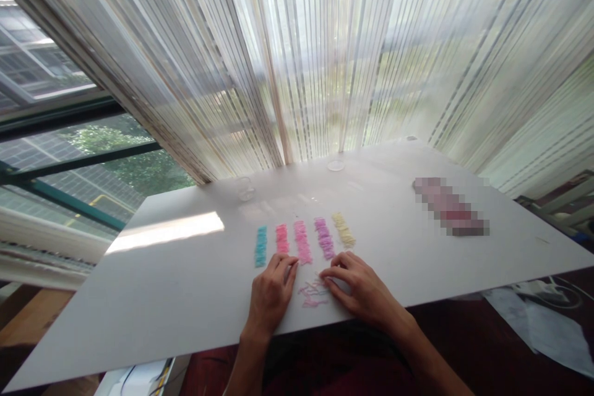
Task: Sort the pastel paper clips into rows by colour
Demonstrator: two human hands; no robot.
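Note:
Five columns of small thin pieces lie side by side on the white table: a teal column (261,246), a coral-pink column (282,239), a pink column (302,241), a purple column (324,239) and a pale yellow column (344,230). Closer to me is a loose pile of similar pieces (314,294) in pink and pale tones. My left hand (271,288) is closed in a pinch at the near end of the pink column; what it holds is too small to name. My right hand (350,281) pinches at the pile's upper right edge, its fingertips' contents unclear.
The white table (185,297) reaches to a striped sheer curtain (325,74) at the window. Near its back edge are a clear round object (245,190) and a clear disc (336,165). A blurred-out reddish item (450,207) lies at right.

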